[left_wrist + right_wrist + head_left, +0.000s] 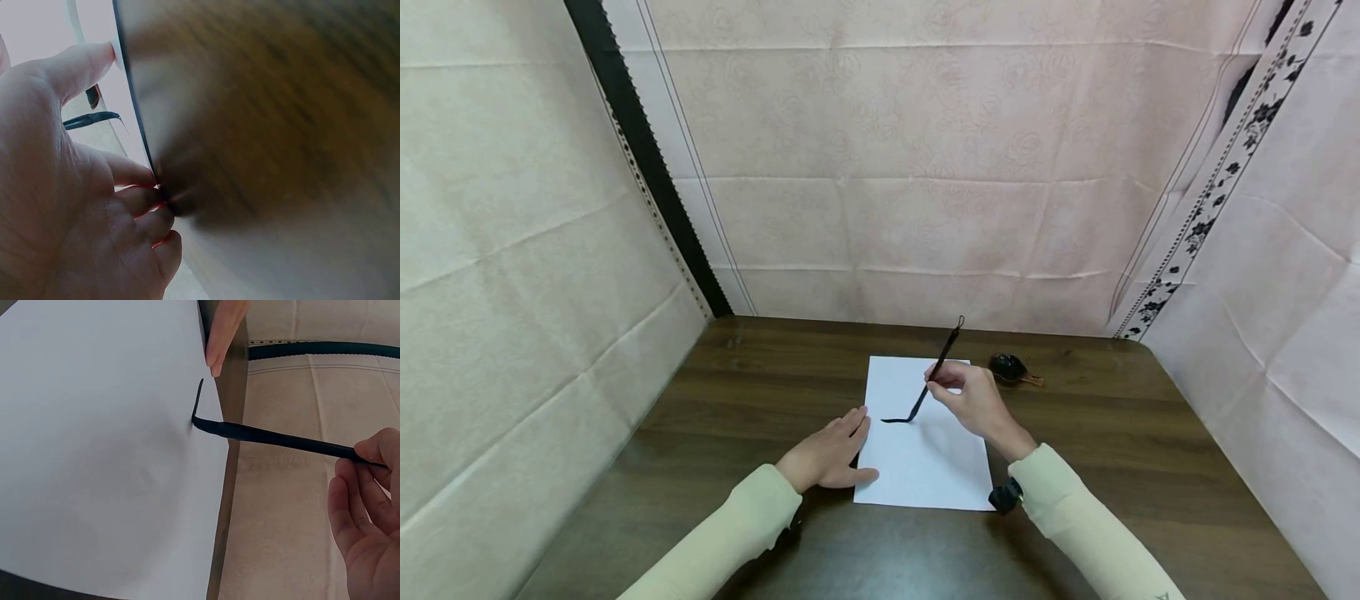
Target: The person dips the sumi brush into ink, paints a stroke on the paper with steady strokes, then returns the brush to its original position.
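My right hand (972, 398) pinches a dark calligraphy brush (942, 357) between thumb and fingertips, the brush leaning with its looped end up. Its bent black tip meets a white sheet of paper (925, 458), at the right end of a short black ink stroke (895, 421). In the right wrist view the same stroke (199, 394) runs from the tip towards my other hand. My left hand (831, 454) lies with straight fingers along the sheet's left edge, thumb and fingertips on the paper. The left wrist view shows its palm side and the brush tip (94, 119) beyond.
Behind my right hand, on the brown wooden table (760, 400), stands a small dark glossy ink dish (1009, 367) with a brownish spout-like end. Pale patterned cloth (925, 167) hangs along the table's back and both sides.
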`<state>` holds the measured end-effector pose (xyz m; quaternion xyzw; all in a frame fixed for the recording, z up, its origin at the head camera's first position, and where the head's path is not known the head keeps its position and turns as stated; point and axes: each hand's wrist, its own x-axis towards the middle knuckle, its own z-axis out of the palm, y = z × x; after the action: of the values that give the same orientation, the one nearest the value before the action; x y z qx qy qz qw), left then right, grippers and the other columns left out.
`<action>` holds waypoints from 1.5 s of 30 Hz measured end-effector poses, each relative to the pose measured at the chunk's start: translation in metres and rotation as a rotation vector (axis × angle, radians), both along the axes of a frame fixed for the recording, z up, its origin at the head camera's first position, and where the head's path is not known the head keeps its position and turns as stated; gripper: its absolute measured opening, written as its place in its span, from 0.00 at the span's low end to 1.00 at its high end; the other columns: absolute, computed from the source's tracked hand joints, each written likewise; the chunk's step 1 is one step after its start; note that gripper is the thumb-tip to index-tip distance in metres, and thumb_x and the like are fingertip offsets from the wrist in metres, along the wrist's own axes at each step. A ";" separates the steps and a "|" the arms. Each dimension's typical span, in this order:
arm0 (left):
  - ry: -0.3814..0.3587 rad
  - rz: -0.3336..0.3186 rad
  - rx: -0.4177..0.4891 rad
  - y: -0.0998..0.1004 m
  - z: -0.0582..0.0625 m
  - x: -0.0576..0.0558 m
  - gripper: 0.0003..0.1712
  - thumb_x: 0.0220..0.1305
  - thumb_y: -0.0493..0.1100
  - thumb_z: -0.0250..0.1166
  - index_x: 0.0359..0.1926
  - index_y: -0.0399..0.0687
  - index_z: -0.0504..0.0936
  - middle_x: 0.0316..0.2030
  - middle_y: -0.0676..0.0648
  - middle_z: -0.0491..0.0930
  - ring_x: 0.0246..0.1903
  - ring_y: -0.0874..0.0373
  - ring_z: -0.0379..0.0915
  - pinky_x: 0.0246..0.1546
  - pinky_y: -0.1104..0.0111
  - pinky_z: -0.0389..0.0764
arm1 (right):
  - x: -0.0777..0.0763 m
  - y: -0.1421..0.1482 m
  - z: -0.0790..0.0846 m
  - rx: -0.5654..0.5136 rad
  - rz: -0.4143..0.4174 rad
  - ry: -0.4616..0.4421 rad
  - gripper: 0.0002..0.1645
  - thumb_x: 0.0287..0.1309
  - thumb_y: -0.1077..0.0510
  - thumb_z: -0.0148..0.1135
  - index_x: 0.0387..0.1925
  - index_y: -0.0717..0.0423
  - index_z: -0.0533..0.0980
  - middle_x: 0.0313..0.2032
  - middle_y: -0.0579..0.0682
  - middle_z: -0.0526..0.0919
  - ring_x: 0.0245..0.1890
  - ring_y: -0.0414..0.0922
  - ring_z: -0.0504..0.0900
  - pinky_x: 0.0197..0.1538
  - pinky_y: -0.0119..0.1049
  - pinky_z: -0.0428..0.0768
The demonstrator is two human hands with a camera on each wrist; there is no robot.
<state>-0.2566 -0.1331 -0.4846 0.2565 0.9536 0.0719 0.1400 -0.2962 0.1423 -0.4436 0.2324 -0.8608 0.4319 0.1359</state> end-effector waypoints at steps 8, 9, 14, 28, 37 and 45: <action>0.002 -0.009 0.020 -0.001 0.000 0.002 0.55 0.72 0.68 0.60 0.83 0.38 0.55 0.85 0.39 0.49 0.85 0.45 0.46 0.83 0.54 0.57 | 0.001 0.011 0.002 0.029 -0.014 0.006 0.08 0.66 0.64 0.72 0.44 0.51 0.87 0.43 0.49 0.92 0.44 0.45 0.91 0.53 0.45 0.90; 0.000 -0.009 0.021 -0.001 0.000 0.002 0.55 0.72 0.68 0.60 0.83 0.38 0.55 0.85 0.39 0.49 0.85 0.45 0.46 0.84 0.54 0.57 | 0.002 0.013 0.003 0.031 -0.012 0.009 0.08 0.66 0.64 0.72 0.44 0.52 0.87 0.42 0.49 0.92 0.43 0.45 0.91 0.52 0.45 0.90; 0.005 -0.014 0.016 -0.002 -0.001 0.001 0.55 0.72 0.69 0.60 0.83 0.37 0.54 0.85 0.39 0.49 0.85 0.45 0.46 0.84 0.54 0.57 | 0.002 0.021 0.005 0.035 -0.006 0.019 0.08 0.66 0.65 0.71 0.45 0.53 0.87 0.42 0.50 0.92 0.43 0.45 0.92 0.52 0.45 0.90; -0.004 -0.011 0.024 -0.002 0.002 0.003 0.55 0.72 0.68 0.60 0.83 0.37 0.54 0.85 0.38 0.49 0.85 0.44 0.46 0.84 0.53 0.57 | 0.001 0.040 0.013 0.080 -0.021 0.002 0.08 0.66 0.66 0.71 0.44 0.54 0.87 0.40 0.50 0.92 0.38 0.42 0.90 0.44 0.35 0.89; -0.010 -0.010 0.030 -0.001 0.003 0.004 0.55 0.72 0.68 0.60 0.83 0.37 0.54 0.85 0.39 0.48 0.85 0.44 0.45 0.84 0.53 0.56 | 0.004 0.050 0.020 0.139 -0.036 -0.042 0.08 0.66 0.65 0.70 0.45 0.54 0.87 0.41 0.51 0.92 0.38 0.42 0.89 0.45 0.41 0.90; -0.015 -0.002 0.039 -0.002 0.003 0.004 0.55 0.72 0.68 0.61 0.83 0.37 0.54 0.85 0.39 0.49 0.85 0.45 0.45 0.84 0.53 0.56 | 0.001 0.054 0.020 0.161 -0.060 -0.038 0.08 0.66 0.64 0.70 0.45 0.53 0.87 0.39 0.49 0.92 0.37 0.41 0.89 0.44 0.36 0.89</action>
<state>-0.2527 -0.1348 -0.4818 0.2596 0.9507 0.0926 0.1423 -0.2951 0.1959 -0.4234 0.2086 -0.9017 0.3614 0.1135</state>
